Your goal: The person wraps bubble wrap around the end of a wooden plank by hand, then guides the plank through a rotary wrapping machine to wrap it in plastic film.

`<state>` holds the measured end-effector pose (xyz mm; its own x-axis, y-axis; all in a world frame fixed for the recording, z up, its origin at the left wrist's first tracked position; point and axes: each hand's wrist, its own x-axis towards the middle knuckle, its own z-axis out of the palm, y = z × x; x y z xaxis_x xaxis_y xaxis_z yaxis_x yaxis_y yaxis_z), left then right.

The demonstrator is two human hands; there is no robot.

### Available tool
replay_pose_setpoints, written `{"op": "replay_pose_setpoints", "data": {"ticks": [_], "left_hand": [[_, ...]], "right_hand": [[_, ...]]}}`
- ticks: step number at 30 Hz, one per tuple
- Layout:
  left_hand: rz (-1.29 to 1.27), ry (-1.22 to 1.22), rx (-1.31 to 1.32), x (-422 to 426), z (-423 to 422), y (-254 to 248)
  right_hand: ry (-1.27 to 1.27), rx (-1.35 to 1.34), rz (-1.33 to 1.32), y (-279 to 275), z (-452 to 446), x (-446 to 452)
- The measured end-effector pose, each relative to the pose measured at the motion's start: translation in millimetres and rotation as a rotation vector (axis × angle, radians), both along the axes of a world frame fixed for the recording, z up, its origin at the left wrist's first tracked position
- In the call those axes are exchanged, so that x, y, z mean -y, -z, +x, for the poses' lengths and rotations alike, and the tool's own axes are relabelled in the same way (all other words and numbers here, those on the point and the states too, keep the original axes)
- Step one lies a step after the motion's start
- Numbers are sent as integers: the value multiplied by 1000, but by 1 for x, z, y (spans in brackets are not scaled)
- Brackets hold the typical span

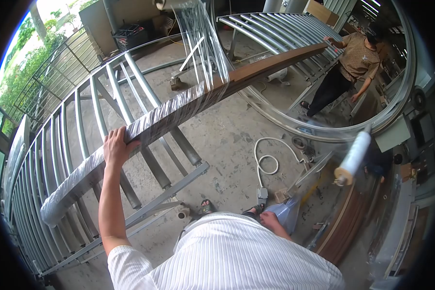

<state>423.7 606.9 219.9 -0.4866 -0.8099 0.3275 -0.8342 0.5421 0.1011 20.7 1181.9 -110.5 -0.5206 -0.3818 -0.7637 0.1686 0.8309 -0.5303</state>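
A long bundle of brown boards (270, 66) runs diagonally over the roller stands, its near part covered in clear stretch film (179, 106). My left hand (116, 146) grips the wrapped part, fingers over its top and the thumb along the side. Down by my hip is my right hand (271, 220), its fingers loosely curled with nothing visible in them. Just behind it a pale plastic bag (287, 212) shows; whether they touch I cannot tell. A roll of stretch film (355, 153), blurred, is on the large wrapping ring (295, 126) around the bundle.
Metal roller stands (94, 106) carry the bundle on the left, with another roller stand (275, 31) at the far side. A co-worker (355, 63) stands there, one hand near the bundle's end. A white hose (270, 157) coils on the floor. Brown boards (345, 227) lie at right.
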Motion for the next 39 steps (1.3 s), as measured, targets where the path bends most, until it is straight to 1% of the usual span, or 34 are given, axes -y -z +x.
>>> {"op": "replay_pose_setpoints", "data": {"ticks": [9,13,19,25,31,39], "left_hand": [[-29,50,-15,1,-14,5],[-45,57,-18,-3,-20,2],[-27,44,-22,-7,-24,-3],[-22,28,-21,-9,-26,-3],[-32,35,-15,-8,-22,-3],[4,18,-9,-3,-14,-1]], "right_hand": [[3,-19,8,-4,4,-1],[-13,-45,9,-17,7,-1],[-14,-43,1,4,3,-10],[-30,-35,12,-8,6,-4],[-8,-32,-16,6,2,-11],[-29,-33,50,-13,0,-2]]}}
